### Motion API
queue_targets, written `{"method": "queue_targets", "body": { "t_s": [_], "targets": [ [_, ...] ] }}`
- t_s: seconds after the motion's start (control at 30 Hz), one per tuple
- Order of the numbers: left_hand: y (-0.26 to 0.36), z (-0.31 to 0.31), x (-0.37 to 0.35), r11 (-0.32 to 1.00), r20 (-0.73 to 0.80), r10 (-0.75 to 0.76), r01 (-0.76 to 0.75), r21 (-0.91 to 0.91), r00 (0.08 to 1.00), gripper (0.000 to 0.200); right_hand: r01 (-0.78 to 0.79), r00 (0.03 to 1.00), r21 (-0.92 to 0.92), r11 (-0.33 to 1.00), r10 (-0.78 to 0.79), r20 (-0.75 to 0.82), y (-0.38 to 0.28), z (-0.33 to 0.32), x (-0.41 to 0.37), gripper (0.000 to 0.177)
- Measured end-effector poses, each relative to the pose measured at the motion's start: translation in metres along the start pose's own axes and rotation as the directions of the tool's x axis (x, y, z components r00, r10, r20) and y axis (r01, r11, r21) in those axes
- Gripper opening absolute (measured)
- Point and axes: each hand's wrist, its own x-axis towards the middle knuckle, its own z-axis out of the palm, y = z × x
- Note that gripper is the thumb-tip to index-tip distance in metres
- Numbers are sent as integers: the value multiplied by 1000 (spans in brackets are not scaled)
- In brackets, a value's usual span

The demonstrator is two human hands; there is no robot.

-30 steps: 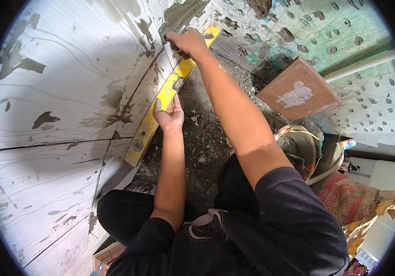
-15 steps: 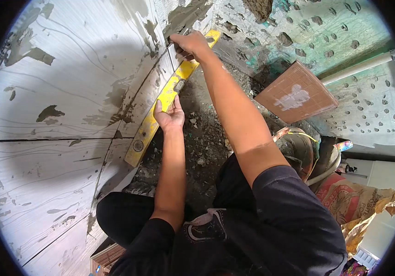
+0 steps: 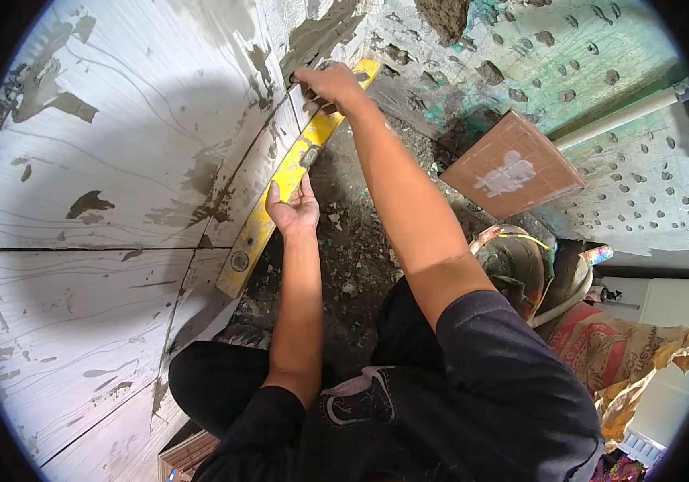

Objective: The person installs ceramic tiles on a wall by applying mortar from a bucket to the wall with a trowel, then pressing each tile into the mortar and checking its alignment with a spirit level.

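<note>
A yellow spirit level [image 3: 287, 175], smeared with mortar, lies at a slant along the low strip of white tiles [image 3: 218, 215] at the wall's foot. My left hand [image 3: 296, 210] grips its middle from below, thumb on one side and fingers on the other. Near the upper end, my right hand [image 3: 333, 85] is closed over the level, with its fingertips reaching to the top edge of a tile by the corner. Its palm side is partly hidden.
Large white tiles [image 3: 79, 305] with mortar smears cover the left wall. To the right, a brown tile [image 3: 517, 169] leans against the chipped green wall [image 3: 633, 48]. A bucket [image 3: 513, 273] and a torn paper sack [image 3: 613, 349] stand nearby. Rubble [image 3: 352, 257] covers the floor.
Both hands keep their places on the level, which has barely shifted. The view has moved slightly.
</note>
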Motion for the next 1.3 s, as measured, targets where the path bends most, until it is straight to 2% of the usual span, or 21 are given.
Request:
{"method": "queue_targets", "body": {
  "t_s": [0.23, 0.33, 0.43, 0.53, 0.63, 0.83, 0.87, 0.97, 1.17, 1.27, 1.3],
  "targets": [
    [0, -1, 2, 1000, 0, 3, -3, -31, 1000, 33, 94, 996, -63, 994, -94, -2, 7, -5, 4, 43],
    [1, -1, 1, 1000, -3, -1, 1, -26, 1000, 33, 182, 958, -253, 950, -229, -173, 10, 1, 8, 36],
    [1, 0, 1, 999, -17, 9, -10, -31, 1000, 33, 162, 978, -103, 981, -173, -115, 21, 2, 15, 62],
    [1, -1, 1, 1000, 6, 0, 1, -27, 1000, 33, 322, 894, -205, 924, -368, -257, 23, 1, 13, 79],
    [1, -2, 2, 1000, 15, -2, 2, -20, 1000, 33, 292, 902, -195, 936, -337, -269, 11, -4, 3, 88],
    [0, 3, -3, 1000, -15, 21, -21, -2, 1000, 34, 191, 967, -183, 964, -217, -136, 14, -1, 10, 74],
    [-1, 5, -4, 1000, -23, 24, -24, -1, 999, 34, 325, 867, -235, 916, -388, -313, 22, 7, 20, 48],
    [1, 2, -1, 1000, -6, 15, -15, 3, 1000, 35, 356, 903, -115, 927, -373, -213, 22, 5, 21, 47],
    [0, 2, 0, 999, 5, 19, -19, 26, 1000, 36, 291, 922, -153, 945, -319, -220, 11, -1, 3, 41],
    [0, 2, -1, 1000, 6, 20, -20, 22, 1000, 36, 318, 914, -129, 939, -340, -223, 21, 4, 18, 40],
    [1, 2, -1, 1000, 8, 16, -16, 21, 1000, 35, 338, 892, -180, 924, -375, -251, 26, 8, 25, 41]
  ]
}}
